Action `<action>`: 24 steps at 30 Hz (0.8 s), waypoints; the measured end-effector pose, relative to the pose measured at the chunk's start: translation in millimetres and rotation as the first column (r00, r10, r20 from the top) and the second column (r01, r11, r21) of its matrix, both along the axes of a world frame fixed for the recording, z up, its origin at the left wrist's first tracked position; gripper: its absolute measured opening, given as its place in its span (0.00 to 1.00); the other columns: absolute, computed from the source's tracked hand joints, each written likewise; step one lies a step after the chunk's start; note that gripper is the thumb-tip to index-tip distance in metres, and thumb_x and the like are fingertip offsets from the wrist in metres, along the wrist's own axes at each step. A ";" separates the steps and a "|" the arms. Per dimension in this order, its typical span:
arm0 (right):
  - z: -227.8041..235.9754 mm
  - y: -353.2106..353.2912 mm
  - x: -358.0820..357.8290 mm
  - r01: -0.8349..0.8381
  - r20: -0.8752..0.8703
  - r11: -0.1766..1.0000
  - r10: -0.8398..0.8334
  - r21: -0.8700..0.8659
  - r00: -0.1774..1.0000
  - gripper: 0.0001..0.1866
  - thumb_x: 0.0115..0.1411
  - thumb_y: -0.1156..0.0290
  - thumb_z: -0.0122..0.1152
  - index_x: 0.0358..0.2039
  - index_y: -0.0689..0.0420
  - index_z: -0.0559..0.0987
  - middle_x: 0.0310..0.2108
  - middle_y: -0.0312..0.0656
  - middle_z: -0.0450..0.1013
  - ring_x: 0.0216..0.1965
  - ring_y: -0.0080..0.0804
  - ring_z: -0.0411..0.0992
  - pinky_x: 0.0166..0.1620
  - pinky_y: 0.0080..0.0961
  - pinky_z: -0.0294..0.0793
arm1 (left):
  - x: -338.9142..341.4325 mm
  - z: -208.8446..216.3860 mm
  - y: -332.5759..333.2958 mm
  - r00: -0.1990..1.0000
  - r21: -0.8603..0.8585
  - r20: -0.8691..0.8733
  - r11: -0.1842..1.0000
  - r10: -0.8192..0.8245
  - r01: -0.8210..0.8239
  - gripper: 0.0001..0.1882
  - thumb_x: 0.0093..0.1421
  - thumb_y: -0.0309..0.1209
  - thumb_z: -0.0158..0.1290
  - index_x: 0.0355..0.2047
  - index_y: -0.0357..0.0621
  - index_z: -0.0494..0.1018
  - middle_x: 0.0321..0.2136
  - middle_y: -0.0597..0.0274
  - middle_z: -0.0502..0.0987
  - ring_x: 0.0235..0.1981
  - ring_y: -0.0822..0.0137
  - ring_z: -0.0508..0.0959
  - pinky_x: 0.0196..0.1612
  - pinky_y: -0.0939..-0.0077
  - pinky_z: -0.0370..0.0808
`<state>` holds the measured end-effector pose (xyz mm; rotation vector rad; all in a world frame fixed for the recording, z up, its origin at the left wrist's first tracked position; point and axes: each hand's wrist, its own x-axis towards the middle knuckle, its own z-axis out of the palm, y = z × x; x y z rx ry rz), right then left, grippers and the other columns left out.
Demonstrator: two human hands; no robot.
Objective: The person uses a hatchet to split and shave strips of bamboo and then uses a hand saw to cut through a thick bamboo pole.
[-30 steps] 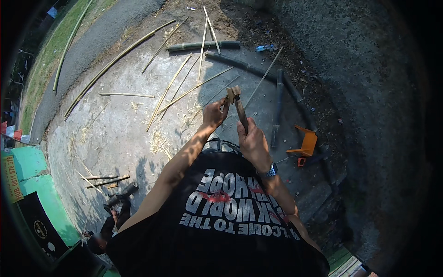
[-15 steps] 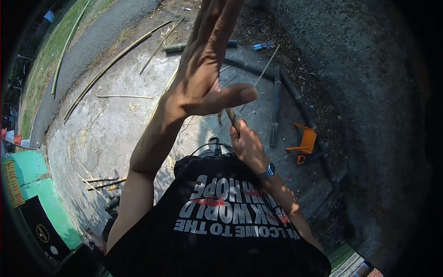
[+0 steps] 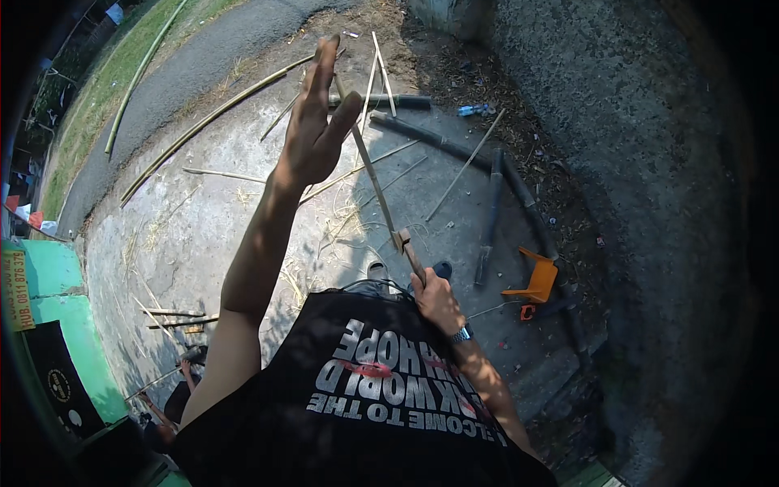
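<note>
My right hand (image 3: 438,300) is closed around the handle of a knife (image 3: 408,253), held in front of my chest. A long thin bamboo strip (image 3: 369,166) rises from the knife's blade end, up and to the left. My left hand (image 3: 315,134) is raised high on an outstretched arm with its fingers straight and apart. Its thumb lies against the upper part of the strip. I cannot tell whether it pinches the strip. A watch is on my right wrist.
Pale bamboo poles (image 3: 203,122) and split strips lie across the concrete ground (image 3: 203,235). Dark bamboo tubes (image 3: 491,203) lie to the right, next to a tipped orange stool (image 3: 537,280). A green wall (image 3: 49,325) and another person (image 3: 182,390) are at lower left, and a stone wall (image 3: 649,162) at right.
My left hand has left the knife end, where both hands were together, and swung up and away along the strip. My right hand has stayed in place.
</note>
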<state>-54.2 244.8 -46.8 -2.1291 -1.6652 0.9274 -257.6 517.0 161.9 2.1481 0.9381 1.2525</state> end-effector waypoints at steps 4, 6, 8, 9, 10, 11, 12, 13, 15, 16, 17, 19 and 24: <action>-32.0 -12.9 37.4 0.097 0.029 0.993 -0.099 0.061 0.995 0.22 0.70 0.52 0.52 0.36 0.62 0.74 0.29 0.61 0.78 0.35 0.66 0.77 0.38 0.55 0.77 | -107.9 -235.8 0.3 0.896 -0.555 -0.219 0.706 0.387 -0.440 0.41 0.68 0.52 0.49 0.68 0.30 0.58 0.67 0.33 0.62 0.70 0.43 0.61 0.71 0.60 0.58; -46.5 -20.3 67.0 0.152 0.033 0.977 -0.159 0.152 0.987 0.25 0.69 0.49 0.54 0.34 0.63 0.75 0.25 0.59 0.77 0.30 0.64 0.77 0.34 0.50 0.78 | -161.3 -364.8 -79.6 0.805 -0.654 -0.495 0.469 0.328 -0.593 0.39 0.66 0.54 0.52 0.63 0.31 0.66 0.59 0.32 0.72 0.62 0.42 0.72 0.64 0.58 0.68; -83.0 -39.5 92.3 0.380 -0.057 0.922 -0.384 -0.070 0.921 0.24 0.69 0.49 0.55 0.33 0.62 0.75 0.23 0.52 0.76 0.25 0.54 0.76 0.30 0.46 0.76 | -221.7 -459.5 -183.9 0.742 -0.716 -0.670 0.275 -0.016 -0.642 0.38 0.63 0.53 0.55 0.62 0.34 0.70 0.55 0.35 0.76 0.59 0.43 0.75 0.62 0.58 0.71; -112.0 -56.8 99.8 0.551 -0.092 0.778 -0.599 -0.302 0.795 0.24 0.69 0.49 0.55 0.31 0.60 0.76 0.21 0.46 0.75 0.20 0.45 0.76 0.26 0.43 0.74 | -259.4 -485.9 -234.9 0.581 -0.689 -0.724 0.347 -0.372 -0.636 0.35 0.61 0.52 0.55 0.58 0.34 0.74 0.57 0.35 0.75 0.60 0.45 0.75 0.62 0.59 0.72; -140.2 -73.6 110.5 0.601 -0.136 0.691 -0.694 -0.401 0.708 0.24 0.68 0.48 0.56 0.30 0.59 0.75 0.20 0.43 0.73 0.19 0.39 0.74 0.24 0.41 0.73 | -274.8 -485.9 -284.6 0.493 -0.773 -0.558 0.203 -0.668 -0.601 0.32 0.60 0.51 0.56 0.53 0.34 0.78 0.55 0.36 0.76 0.58 0.48 0.77 0.61 0.60 0.73; -172.2 -104.1 123.0 0.644 -0.153 0.582 -0.789 -0.497 0.595 0.25 0.68 0.46 0.56 0.29 0.58 0.75 0.19 0.40 0.72 0.18 0.33 0.73 0.22 0.38 0.72 | -261.9 -488.7 -323.3 0.258 -0.663 -0.608 0.302 -0.751 -0.685 0.30 0.61 0.45 0.60 0.56 0.36 0.76 0.49 0.43 0.81 0.56 0.58 0.78 0.60 0.64 0.71; -209.8 -154.9 137.1 0.672 -0.196 0.566 -0.814 -0.478 0.547 0.24 0.69 0.47 0.55 0.27 0.56 0.75 0.19 0.41 0.72 0.18 0.32 0.74 0.21 0.35 0.70 | -258.1 -485.4 -363.3 0.280 -0.677 -0.554 0.229 -0.784 -0.699 0.29 0.61 0.45 0.59 0.55 0.36 0.77 0.49 0.43 0.82 0.56 0.57 0.79 0.59 0.64 0.71; -227.5 -164.9 148.6 0.685 -0.120 0.478 -0.857 -0.550 0.501 0.27 0.69 0.48 0.53 0.22 0.58 0.73 0.16 0.42 0.71 0.15 0.34 0.73 0.20 0.38 0.74 | -255.1 -485.3 -408.8 0.442 -0.692 -0.539 0.078 -0.717 -0.718 0.29 0.61 0.46 0.59 0.55 0.36 0.77 0.48 0.44 0.82 0.55 0.57 0.79 0.58 0.63 0.72; -248.9 -216.2 182.0 0.545 0.289 0.321 -0.586 -0.775 0.757 0.26 0.64 0.48 0.57 0.31 0.62 0.83 0.27 0.48 0.80 0.26 0.43 0.80 0.34 0.43 0.78 | -237.2 -484.3 -448.1 0.634 -0.727 -0.501 -0.111 -0.588 -0.678 0.28 0.61 0.46 0.58 0.53 0.37 0.78 0.48 0.44 0.82 0.53 0.57 0.80 0.57 0.62 0.73; -273.4 -257.1 186.3 0.457 0.278 0.353 -0.453 -0.817 0.847 0.26 0.64 0.48 0.57 0.31 0.63 0.83 0.27 0.48 0.80 0.26 0.43 0.80 0.35 0.43 0.78 | -237.9 -484.0 -441.1 0.680 -0.740 -0.512 -0.132 -0.525 -0.659 0.28 0.60 0.46 0.58 0.53 0.37 0.78 0.47 0.44 0.82 0.52 0.57 0.80 0.56 0.62 0.73; -286.4 -263.0 189.6 0.346 0.223 0.454 -0.304 -0.821 0.926 0.26 0.64 0.48 0.57 0.32 0.63 0.83 0.28 0.48 0.80 0.27 0.43 0.80 0.35 0.43 0.78 | -233.5 -487.4 -444.9 0.742 -0.753 -0.524 -0.180 -0.419 -0.633 0.27 0.60 0.47 0.58 0.52 0.37 0.78 0.47 0.45 0.83 0.52 0.56 0.81 0.55 0.61 0.74; -300.4 -272.4 188.4 0.188 0.135 0.560 -0.135 -0.807 0.982 0.26 0.64 0.48 0.57 0.32 0.63 0.83 0.29 0.48 0.80 0.27 0.43 0.80 0.36 0.43 0.78 | -226.3 -493.2 -440.9 0.837 -0.800 -0.522 -0.246 -0.162 -0.547 0.27 0.60 0.47 0.57 0.50 0.38 0.79 0.46 0.45 0.83 0.50 0.56 0.82 0.54 0.60 0.75; -329.4 -264.3 206.7 0.003 0.047 0.674 0.048 -0.739 0.998 0.27 0.64 0.47 0.56 0.34 0.63 0.83 0.30 0.49 0.81 0.29 0.43 0.81 0.38 0.43 0.78 | -198.4 -515.6 -348.9 0.879 -0.986 -0.169 -0.066 0.445 -0.155 0.24 0.61 0.47 0.56 0.47 0.40 0.80 0.43 0.47 0.84 0.45 0.55 0.83 0.49 0.60 0.77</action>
